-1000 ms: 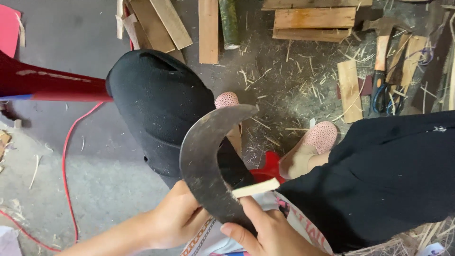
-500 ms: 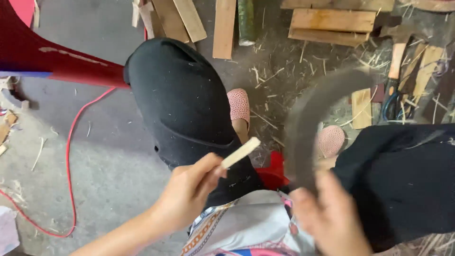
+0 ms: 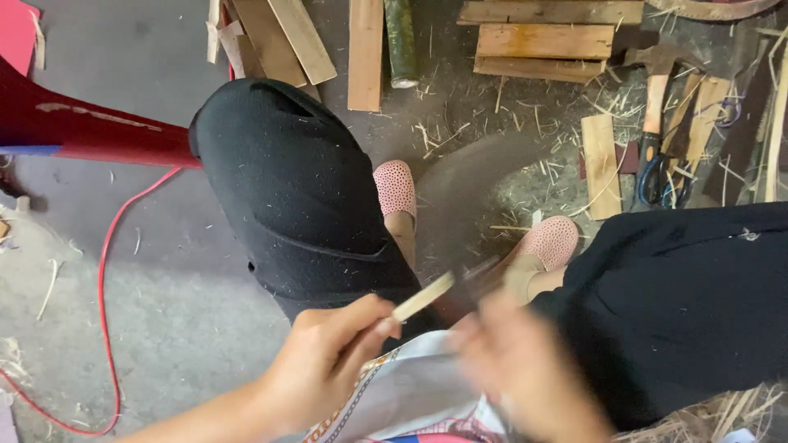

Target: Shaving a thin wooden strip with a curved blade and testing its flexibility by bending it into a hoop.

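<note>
While the person is sitting over a grey concrete floor (image 3: 164, 328), the two knees in black trousers (image 3: 304, 213) are filling the middle and the right of the frame, and two feet in pink dotted slippers (image 3: 396, 187) are resting between them on the floor. At the left edge a red plastic piece (image 3: 74, 131) is reaching in, and a thin red cable (image 3: 105, 271) is running below it across the floor. Along the upper edge, wooden planks (image 3: 546, 39) and a green bamboo section (image 3: 400, 41) are lying among pale shavings.

A large curved dark blade (image 3: 460, 197) is standing in the centre of the frame, blurred, with its lower end near the right hand (image 3: 525, 369). This hand is at the lower centre right and is very blurred, so I cannot tell how its fingers are closing. The left hand (image 3: 328, 361), at the lower centre, is pinching one end of a thin pale bamboo strip (image 3: 423, 297) between thumb and fingers. The strip is pointing up and to the right, and its free end is touching or lying just beside the blade; I cannot tell which. At the upper right, a tool with blue handles (image 3: 657, 176) is lying on the floor.
</note>
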